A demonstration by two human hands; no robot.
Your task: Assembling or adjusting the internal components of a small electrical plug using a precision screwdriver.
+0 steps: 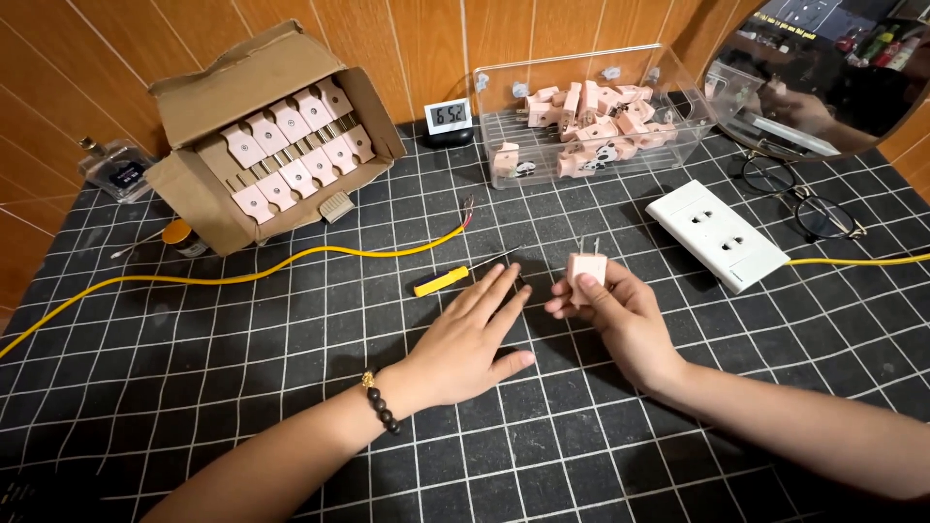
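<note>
My right hand (620,315) holds a small pink plug (585,267) upright, its two metal prongs pointing away from me. My left hand (467,339) lies flat and open on the black gridded mat (291,349), fingers stretched toward a yellow-handled screwdriver (444,280) just beyond the fingertips. A dark bead bracelet (380,405) circles my left wrist. The two hands are a few centimetres apart.
An open cardboard box (194,174) of pink plugs stands at the back left. A clear plastic bin (542,87) holds several loose pink plugs. A white socket strip (717,235), a yellow wire (242,266), a small digital clock (449,115), glasses (804,199) and a round mirror (833,68) lie around.
</note>
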